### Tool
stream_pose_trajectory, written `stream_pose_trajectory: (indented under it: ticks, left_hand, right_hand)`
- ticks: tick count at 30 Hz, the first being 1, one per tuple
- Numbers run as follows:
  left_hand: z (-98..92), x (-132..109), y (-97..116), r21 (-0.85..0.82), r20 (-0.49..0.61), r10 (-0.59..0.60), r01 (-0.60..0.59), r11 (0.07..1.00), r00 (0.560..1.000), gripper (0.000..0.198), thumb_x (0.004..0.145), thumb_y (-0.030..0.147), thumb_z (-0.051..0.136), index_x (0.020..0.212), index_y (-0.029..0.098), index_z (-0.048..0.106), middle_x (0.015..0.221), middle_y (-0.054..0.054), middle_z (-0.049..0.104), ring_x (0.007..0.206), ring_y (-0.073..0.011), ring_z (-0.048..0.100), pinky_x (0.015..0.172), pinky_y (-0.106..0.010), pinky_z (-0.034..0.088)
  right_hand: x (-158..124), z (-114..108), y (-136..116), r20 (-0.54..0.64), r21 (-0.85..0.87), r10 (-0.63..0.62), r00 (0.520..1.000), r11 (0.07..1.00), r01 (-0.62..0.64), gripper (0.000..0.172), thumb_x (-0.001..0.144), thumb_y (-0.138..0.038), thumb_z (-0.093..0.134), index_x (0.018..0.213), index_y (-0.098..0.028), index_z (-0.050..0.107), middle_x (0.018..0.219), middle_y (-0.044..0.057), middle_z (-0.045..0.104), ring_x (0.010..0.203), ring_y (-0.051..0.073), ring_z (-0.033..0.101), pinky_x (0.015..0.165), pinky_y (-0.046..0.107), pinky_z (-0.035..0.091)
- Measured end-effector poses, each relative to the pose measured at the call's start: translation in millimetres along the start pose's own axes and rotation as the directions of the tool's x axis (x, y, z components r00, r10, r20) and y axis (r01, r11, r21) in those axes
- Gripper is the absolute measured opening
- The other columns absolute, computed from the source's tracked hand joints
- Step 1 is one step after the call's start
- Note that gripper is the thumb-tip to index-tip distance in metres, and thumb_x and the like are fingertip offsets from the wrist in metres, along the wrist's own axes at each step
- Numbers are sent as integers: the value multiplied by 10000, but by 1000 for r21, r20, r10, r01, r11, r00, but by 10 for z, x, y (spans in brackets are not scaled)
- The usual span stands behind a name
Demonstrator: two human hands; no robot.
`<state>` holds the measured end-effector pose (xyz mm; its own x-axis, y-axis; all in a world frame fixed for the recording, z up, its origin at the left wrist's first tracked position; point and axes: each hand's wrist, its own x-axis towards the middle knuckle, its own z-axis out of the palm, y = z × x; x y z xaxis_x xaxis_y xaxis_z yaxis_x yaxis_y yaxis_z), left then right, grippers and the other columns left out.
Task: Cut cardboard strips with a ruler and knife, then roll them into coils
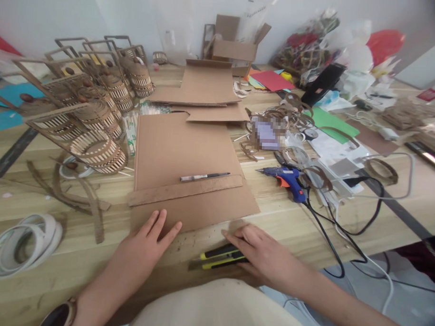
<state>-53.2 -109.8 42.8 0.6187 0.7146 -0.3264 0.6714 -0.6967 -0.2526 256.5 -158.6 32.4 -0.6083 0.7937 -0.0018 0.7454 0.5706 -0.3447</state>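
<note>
A large flat sheet of brown cardboard point(182, 147) lies on the wooden table in front of me. My left hand point(143, 246) rests on its near left edge, fingers stretched and spread. Across the sheet lies a long narrow cardboard strip point(188, 191), with a black-and-clear pen point(204, 177) just beyond it. My right hand point(257, 247) is closed around the rear of a yellow-and-black utility knife point(219, 256) near the table's front edge. The knife points left, and its rear part is hidden under the hand.
Several woven lantern-like baskets point(98, 116) stand at the left, above rolls of white tape point(25, 242). A blue glue gun point(286, 179) with a black cord lies right of the sheet. More cardboard point(208, 82) and an open box point(234, 49) are at the back.
</note>
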Motion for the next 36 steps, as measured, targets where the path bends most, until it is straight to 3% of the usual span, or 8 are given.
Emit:
stream_pose_trajectory:
  ticks: [3, 5, 8, 11, 18, 28, 33, 36]
  left_hand:
    - [36, 5, -13, 7, -19, 5, -5, 1000, 1000, 934, 697, -170, 380, 1480, 338, 418, 1508, -170, 429, 1359, -308, 472, 858, -355, 604]
    - [87, 0, -20, 13, -47, 9, -9, 1000, 999, 923, 707, -170, 381, 1476, 338, 425, 1502, -170, 443, 1350, -310, 484, 855, -353, 605]
    - [160, -11, -22, 6, -96, -2, 2, 1000, 995, 871, 751, -158, 368, 1467, 334, 444, 1490, -177, 459, 1340, -318, 496, 854, -364, 605]
    - [191, -14, -11, 10, -118, -15, 16, 1000, 993, 839, 780, -146, 364, 1455, 343, 462, 1476, -164, 486, 1338, -311, 502, 883, -378, 594]
    - [150, 18, 72, 24, -102, -72, 74, 997, 992, 840, 767, -167, 377, 1408, 357, 519, 1446, -148, 527, 1306, -305, 541, 855, -359, 606]
    - [349, 38, 111, -80, -102, -80, 72, 994, 992, 783, 817, -98, 404, 1462, 345, 449, 1509, -174, 433, 1356, -355, 474, 770, -344, 621]
    - [332, 49, 152, -93, -148, -88, 75, 993, 985, 693, 844, -64, 461, 1418, 319, 527, 1484, -172, 483, 1344, -352, 495, 872, -411, 593]
    - [236, 55, 85, -112, -110, -40, 28, 993, 993, 643, 871, -39, 471, 1404, 314, 544, 1471, -187, 492, 1329, -364, 507, 841, -415, 603]
  right_hand:
    - [-60, -115, 16, 62, 329, 224, 973, 916, -232, 244, 830, -125, 597, 1065, -191, 606, 983, 73, 617, 878, 195, 625, 751, 309, 549]
    - [-78, -208, 66, 143, 603, 344, 928, 713, -357, 132, 871, -213, 590, 1001, -207, 564, 908, 38, 608, 769, 162, 615, 683, 292, 543]
    - [-62, -273, 159, 247, 889, 314, 917, 303, -343, 283, 921, -406, 574, 1109, -205, 504, 952, 43, 612, 720, 135, 599, 646, 291, 540]
    - [5, -245, 223, 208, 963, 265, 942, 115, -245, 424, 900, -516, 605, 1156, -192, 507, 1020, 75, 611, 754, 130, 582, 641, 279, 518]
    - [202, -137, 205, 118, 990, 368, 922, 29, -138, 386, 880, -549, 628, 927, -179, 528, 804, 8, 584, 529, 64, 449, 481, 218, 370]
    - [309, -97, 1, 205, 978, 483, 851, -70, -196, 454, 835, -602, 652, 1003, -187, 574, 909, 66, 614, 652, 117, 509, 572, 257, 442]
    - [398, -61, -155, 130, 987, 551, 824, 6, -160, 398, 861, -569, 635, 898, -175, 593, 803, 29, 589, 565, 89, 462, 533, 242, 409]
    - [476, -24, -222, 151, 984, 616, 773, -21, -175, 446, 832, -615, 643, 847, -173, 578, 698, -6, 569, 469, 63, 416, 446, 216, 342]
